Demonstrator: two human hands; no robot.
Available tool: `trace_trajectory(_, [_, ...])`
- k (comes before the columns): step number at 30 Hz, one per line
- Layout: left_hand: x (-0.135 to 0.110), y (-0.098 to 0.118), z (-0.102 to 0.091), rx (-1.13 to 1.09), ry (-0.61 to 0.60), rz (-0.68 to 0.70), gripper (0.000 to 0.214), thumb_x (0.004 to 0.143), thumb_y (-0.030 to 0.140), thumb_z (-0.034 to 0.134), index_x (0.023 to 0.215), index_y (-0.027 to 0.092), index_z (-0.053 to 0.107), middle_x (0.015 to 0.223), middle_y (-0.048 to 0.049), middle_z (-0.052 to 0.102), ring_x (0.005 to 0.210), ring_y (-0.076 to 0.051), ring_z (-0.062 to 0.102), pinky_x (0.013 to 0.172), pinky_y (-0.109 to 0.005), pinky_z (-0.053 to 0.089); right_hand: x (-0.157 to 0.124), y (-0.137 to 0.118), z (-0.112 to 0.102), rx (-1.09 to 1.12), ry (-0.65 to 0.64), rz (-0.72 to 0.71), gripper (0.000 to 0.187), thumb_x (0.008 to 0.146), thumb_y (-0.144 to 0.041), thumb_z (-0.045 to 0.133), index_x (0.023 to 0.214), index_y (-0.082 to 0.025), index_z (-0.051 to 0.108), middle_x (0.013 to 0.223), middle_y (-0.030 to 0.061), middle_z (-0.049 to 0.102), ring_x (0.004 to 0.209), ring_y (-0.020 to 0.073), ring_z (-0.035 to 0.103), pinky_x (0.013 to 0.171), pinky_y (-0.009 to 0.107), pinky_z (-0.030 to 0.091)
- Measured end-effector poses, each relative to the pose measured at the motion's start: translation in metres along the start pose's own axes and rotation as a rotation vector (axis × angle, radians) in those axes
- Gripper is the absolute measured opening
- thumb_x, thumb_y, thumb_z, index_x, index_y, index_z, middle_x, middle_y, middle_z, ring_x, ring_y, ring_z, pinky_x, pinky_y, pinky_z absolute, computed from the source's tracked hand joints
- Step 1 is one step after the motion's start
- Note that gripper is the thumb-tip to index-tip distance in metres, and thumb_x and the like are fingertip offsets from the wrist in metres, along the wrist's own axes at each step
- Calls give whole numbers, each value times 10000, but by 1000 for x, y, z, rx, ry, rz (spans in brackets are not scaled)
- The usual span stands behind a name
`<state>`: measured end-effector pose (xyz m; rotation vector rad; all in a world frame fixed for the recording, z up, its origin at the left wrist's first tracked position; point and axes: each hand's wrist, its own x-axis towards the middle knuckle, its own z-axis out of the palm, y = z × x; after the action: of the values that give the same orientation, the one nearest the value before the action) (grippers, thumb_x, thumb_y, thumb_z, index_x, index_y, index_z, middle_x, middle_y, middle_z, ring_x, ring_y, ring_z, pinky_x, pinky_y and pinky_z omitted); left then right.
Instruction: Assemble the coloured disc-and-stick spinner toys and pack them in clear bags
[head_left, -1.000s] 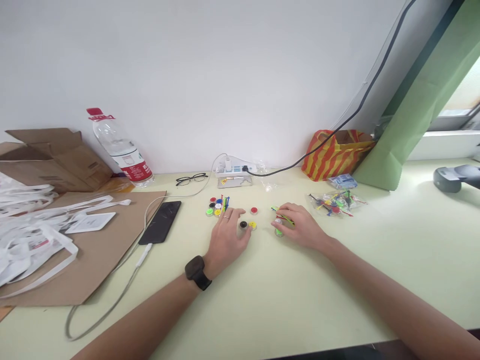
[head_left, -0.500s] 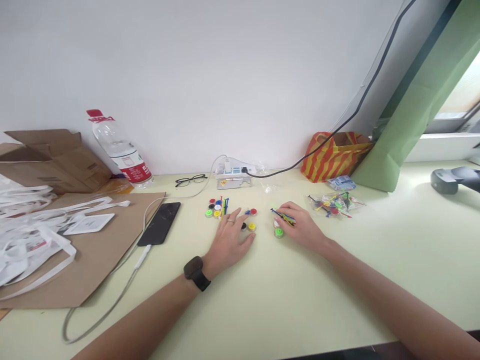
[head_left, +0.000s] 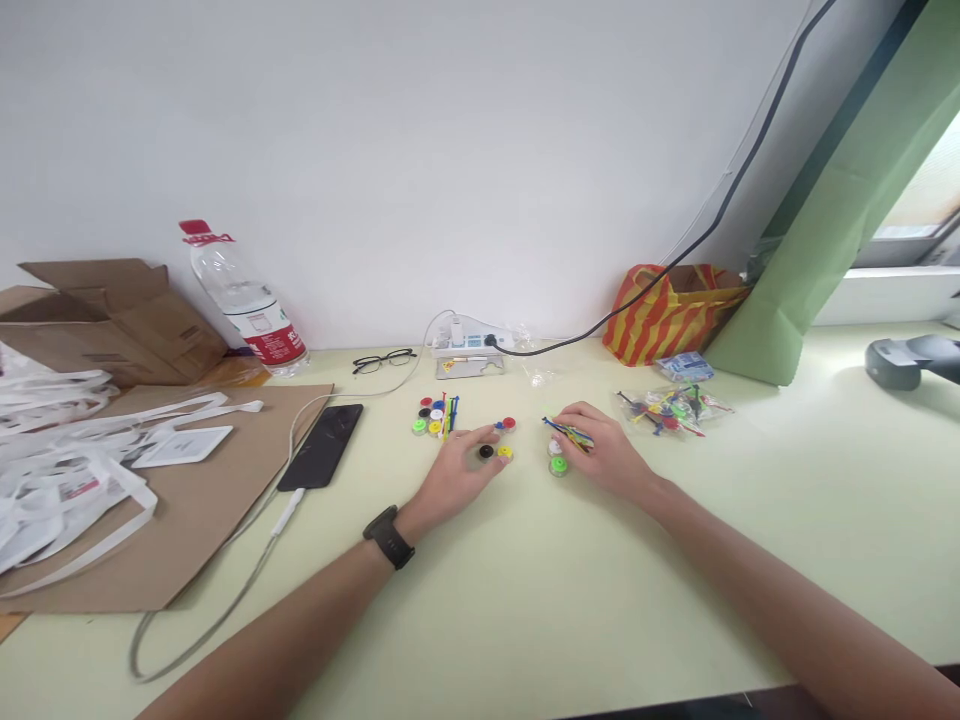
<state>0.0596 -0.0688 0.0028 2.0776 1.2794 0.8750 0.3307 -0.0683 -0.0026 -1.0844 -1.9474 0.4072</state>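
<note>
My left hand hovers open over the table, index finger by a blue piece and thumb at a yellow disc. Between thumb and fingers lies a black disc, with a red disc just past the fingertips. My right hand pinches a small bundle of thin coloured plastic sticks, blue and yellow among them. Beneath its fingers are a white disc and a green disc. Farther left, several discs sit beside a row of coloured sticks.
A clear bag of coloured pieces lies at right, near a striped bag. At left are a phone on a charging cable, cardboard, and a bottle. Glasses and a power strip stand by the wall.
My left hand has drawn back slightly and turned, its fingers now pointing right and its thumb at the yellow disc. The black disc shows more. My right hand barely moved.
</note>
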Motion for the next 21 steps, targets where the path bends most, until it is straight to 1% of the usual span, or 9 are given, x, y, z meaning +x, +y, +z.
trace_trajectory(4, [-2,5,2,134,114,78,370,905,332,660,1255,220,617,1208,-88,643,1162,-275,570,1026,-443,442,1,2,-1,13,-5,-3,208,974,-202,509,1079,-236,685,1104,95,639,935,223,656,727,340,554])
trace_trajectory(6, [-5,10,2,196,158,132,287,906,285,645,1184,222,621,1130,-74,640,1094,-253,581,971,-418,462,1,3,-2,-3,-1,1,228,964,-161,479,1054,-233,676,1085,91,648,929,221,657,726,338,542])
trace_trajectory(9, [-10,16,3,265,75,195,68,927,265,598,967,227,639,887,-32,627,890,-218,596,823,-372,485,4,5,-6,-77,51,3,250,924,-99,452,1005,-221,654,1025,79,660,921,221,650,787,353,511])
trace_trajectory(11, [-12,18,3,295,-21,222,82,941,271,574,913,230,639,833,-27,620,837,-215,593,779,-367,489,7,7,-10,-131,99,21,249,892,-74,437,954,-211,635,979,74,659,902,220,639,804,357,484])
trace_trajectory(13, [-12,17,4,312,-65,229,104,945,282,573,985,232,655,928,-46,644,902,-227,606,825,-385,506,9,8,-14,-166,141,61,238,867,-68,422,899,-204,615,931,68,652,870,216,623,784,345,460])
trace_trajectory(15, [-12,15,4,317,-73,228,202,944,296,584,1124,238,656,1088,-70,642,1020,-246,604,914,-412,510,11,9,-20,-179,155,118,226,844,-71,409,831,-200,594,858,52,642,817,205,606,744,326,436])
trace_trajectory(17, [-12,13,4,325,-80,234,300,953,306,578,1243,250,632,1220,-85,620,1128,-263,580,989,-440,494,12,8,-25,-180,65,170,225,826,-79,398,721,-204,552,720,21,598,707,182,569,674,304,401])
trace_trajectory(19, [-12,12,3,348,-97,253,359,971,311,555,1323,260,601,1337,-95,591,1239,-288,532,1052,-482,458,12,6,-29,-180,-143,176,244,812,-90,399,622,-207,498,599,-8,523,598,159,505,602,289,348])
trace_trajectory(21, [-12,11,2,365,-114,269,387,985,317,536,1366,263,582,1434,-101,552,1332,-311,469,1099,-522,412,9,1,-30,-188,-339,124,242,795,-100,427,594,-207,510,559,-19,501,563,150,473,576,280,316])
